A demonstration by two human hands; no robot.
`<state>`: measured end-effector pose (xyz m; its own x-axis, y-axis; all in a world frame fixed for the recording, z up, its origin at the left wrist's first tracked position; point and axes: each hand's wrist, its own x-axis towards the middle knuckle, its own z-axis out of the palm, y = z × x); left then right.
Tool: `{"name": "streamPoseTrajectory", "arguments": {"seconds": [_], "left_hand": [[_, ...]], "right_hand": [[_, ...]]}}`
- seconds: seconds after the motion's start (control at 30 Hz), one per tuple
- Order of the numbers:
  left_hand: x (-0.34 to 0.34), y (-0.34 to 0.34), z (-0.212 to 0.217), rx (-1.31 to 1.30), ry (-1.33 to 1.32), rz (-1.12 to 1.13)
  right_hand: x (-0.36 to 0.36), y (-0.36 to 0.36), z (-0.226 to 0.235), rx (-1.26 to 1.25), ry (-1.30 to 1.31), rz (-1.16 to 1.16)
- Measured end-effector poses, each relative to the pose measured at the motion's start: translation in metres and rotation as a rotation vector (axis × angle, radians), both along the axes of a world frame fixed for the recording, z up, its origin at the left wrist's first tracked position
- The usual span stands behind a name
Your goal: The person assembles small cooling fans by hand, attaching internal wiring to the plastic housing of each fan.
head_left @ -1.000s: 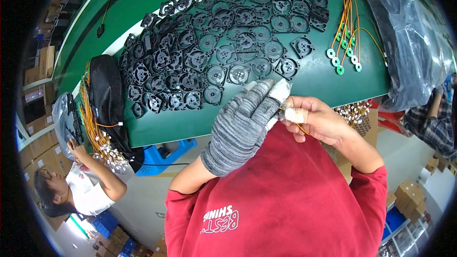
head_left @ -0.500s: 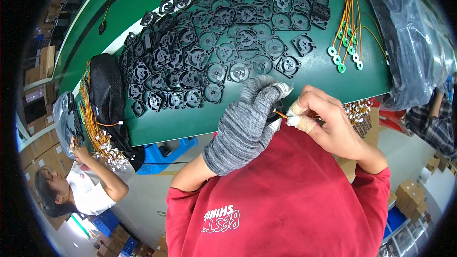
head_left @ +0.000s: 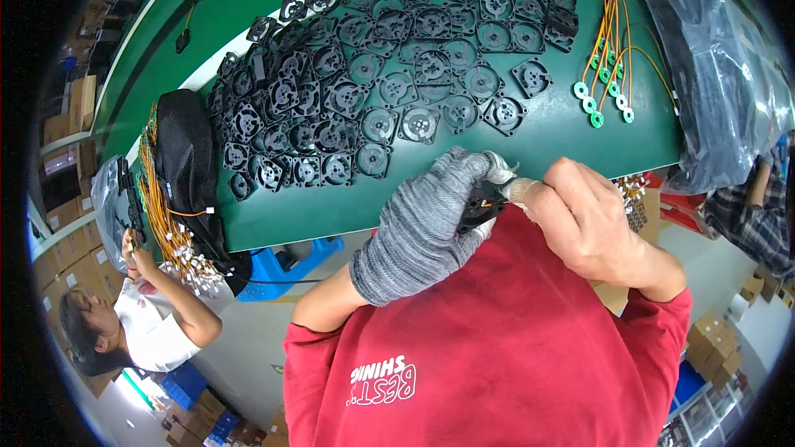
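Here, frame centre: gloved left hand (head_left: pixel 422 232) clamps small black fan frame (head_left: pixel 480 205); bare right hand (head_left: pixel 592 223) pinches its thin wire. Light, rigid plastic; likely best held by edges.

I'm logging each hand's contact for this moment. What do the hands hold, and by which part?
The gloved left hand closes around a small black fan frame, gripping its body. The bare right hand pinches at the frame's top edge; what it pinches cannot be told.

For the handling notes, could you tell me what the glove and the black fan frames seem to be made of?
Glove on the left hand: knitted grey yarn, matte; the ribbed weave shows. Black fan frames: apparently moulded plastic with a slight sheen, identical thin-walled shapes. The one held looks the same.
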<state>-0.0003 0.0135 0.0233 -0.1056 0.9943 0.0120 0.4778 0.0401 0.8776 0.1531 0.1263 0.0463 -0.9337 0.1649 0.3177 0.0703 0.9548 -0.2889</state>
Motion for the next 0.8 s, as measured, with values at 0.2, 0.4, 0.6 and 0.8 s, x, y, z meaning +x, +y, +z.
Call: {"name": "streamPoseTrajectory", "arguments": {"seconds": [0.2,0.4,0.6,0.8], "left_hand": [[-0.001,0.0,0.0,0.023,-0.221,0.03],[0.0,-0.001,0.001,0.012,-0.395,0.023],[0.006,-0.003,0.003,0.057,-0.483,0.03],[0.007,-0.002,0.002,0.083,-0.551,-0.029]], "right_hand": [[0.002,0.001,0.0,-0.168,0.075,-0.059],[0.003,0.001,0.004,-0.137,0.028,-0.011],[0.005,-0.01,-0.001,-0.073,0.129,-0.01],[0.01,-0.021,-0.001,-0.134,0.114,-0.049]]}}
